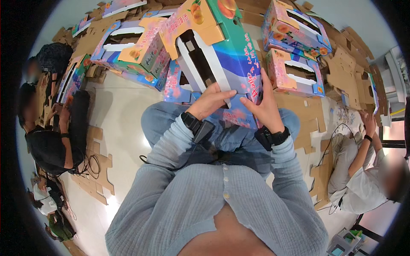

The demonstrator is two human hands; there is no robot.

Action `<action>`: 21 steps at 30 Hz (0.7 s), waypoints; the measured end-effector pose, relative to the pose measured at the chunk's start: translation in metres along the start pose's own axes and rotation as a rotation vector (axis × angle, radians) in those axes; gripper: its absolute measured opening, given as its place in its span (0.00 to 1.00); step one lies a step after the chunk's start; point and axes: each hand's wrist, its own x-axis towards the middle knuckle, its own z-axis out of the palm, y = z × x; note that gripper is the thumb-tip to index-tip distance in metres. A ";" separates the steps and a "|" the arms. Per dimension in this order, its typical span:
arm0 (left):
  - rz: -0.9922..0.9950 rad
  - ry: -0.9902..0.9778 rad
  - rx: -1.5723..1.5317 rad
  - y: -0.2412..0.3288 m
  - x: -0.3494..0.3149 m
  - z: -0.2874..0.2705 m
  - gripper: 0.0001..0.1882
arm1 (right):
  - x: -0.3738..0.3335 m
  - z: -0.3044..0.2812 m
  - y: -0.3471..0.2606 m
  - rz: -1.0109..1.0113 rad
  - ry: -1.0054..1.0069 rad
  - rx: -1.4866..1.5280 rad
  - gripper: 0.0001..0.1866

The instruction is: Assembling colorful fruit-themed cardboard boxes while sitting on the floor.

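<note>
A colourful folded carton [243,59] with peach pictures, orange, green and blue panels and a long opening on top is tilted in front of my lap. My left hand [209,102] pinches the near end of its white edge, thumb on top, with the other fingers partly hidden at the opening. My right hand [264,106] presses against the right side, fingers stretched up along the panel and thumb toward the near flap. Both hands touch the carton from opposite sides. Its underside is hidden.
Finished-looking cartons [147,51] stand at the left; more are stacked [294,68] at the right. Flat cardboard pieces [346,64] lie about the floor. One person [358,175] sits at the right, another [55,141] at the left with a carton [72,81]. Cables trail nearby.
</note>
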 end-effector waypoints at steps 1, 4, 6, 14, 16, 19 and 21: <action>-0.042 -0.069 -0.081 -0.002 -0.001 -0.001 0.24 | 0.000 -0.001 0.001 -0.011 -0.015 0.013 0.54; -0.144 -0.059 -0.181 0.000 0.000 -0.003 0.24 | 0.000 -0.007 0.003 -0.063 -0.064 0.021 0.55; -0.158 -0.074 -0.164 0.000 0.001 -0.004 0.25 | -0.002 -0.013 0.002 -0.097 -0.098 0.017 0.55; -0.179 -0.119 -0.084 -0.012 -0.003 -0.001 0.27 | -0.002 -0.024 0.003 0.023 -0.212 0.209 0.55; -0.174 -0.120 -0.084 -0.012 -0.003 0.000 0.28 | -0.003 -0.025 0.005 0.078 -0.234 0.296 0.55; -0.183 -0.125 -0.076 -0.010 -0.004 0.001 0.28 | -0.003 -0.025 0.007 0.110 -0.254 0.332 0.55; -0.189 -0.137 -0.070 -0.009 -0.004 0.001 0.29 | -0.002 -0.025 0.009 0.056 -0.254 0.285 0.56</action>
